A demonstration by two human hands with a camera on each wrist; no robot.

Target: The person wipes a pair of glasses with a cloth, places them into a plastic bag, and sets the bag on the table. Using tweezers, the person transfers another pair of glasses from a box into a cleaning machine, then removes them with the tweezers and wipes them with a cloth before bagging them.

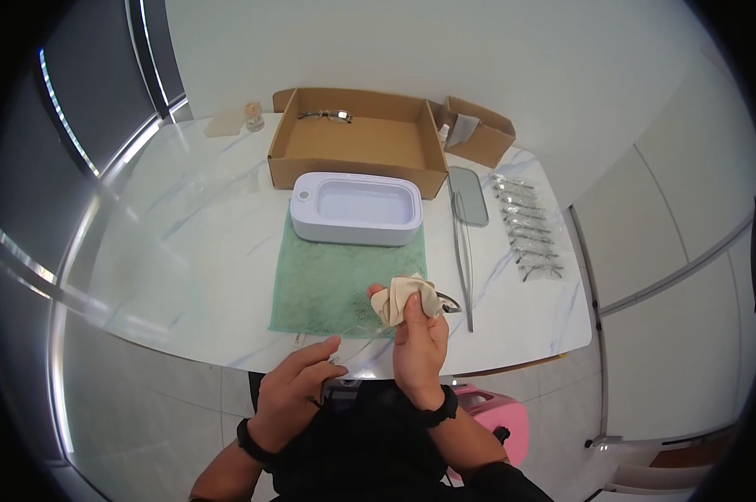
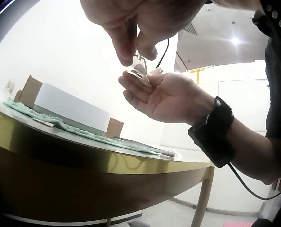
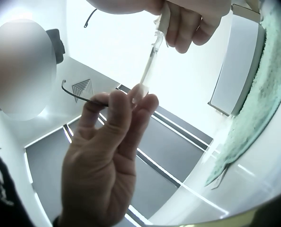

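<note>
My right hand (image 1: 420, 343) grips a folded beige cloth (image 1: 406, 299) over the front edge of the green towel (image 1: 328, 284). The cloth wraps part of a pair of eyeglasses (image 3: 151, 61), and a dark curved piece (image 1: 451, 301) sticks out to its right. Lower and to the left, my left hand (image 1: 298, 389) pinches the other end of the eyeglasses between thumb and fingers. In the right wrist view a thin dark temple (image 3: 76, 97) extends out past the left fingers. Much of the frame is hidden by cloth and fingers.
A white cleaner tub (image 1: 357, 209) stands on the towel's back part. Behind it, an open cardboard box (image 1: 386, 142) holds eyeglasses (image 1: 328, 115). To the right lie long tweezers (image 1: 463, 268), a grey lid (image 1: 468, 197) and several bagged eyeglasses (image 1: 529, 230). A smaller box (image 1: 491, 138) stands behind.
</note>
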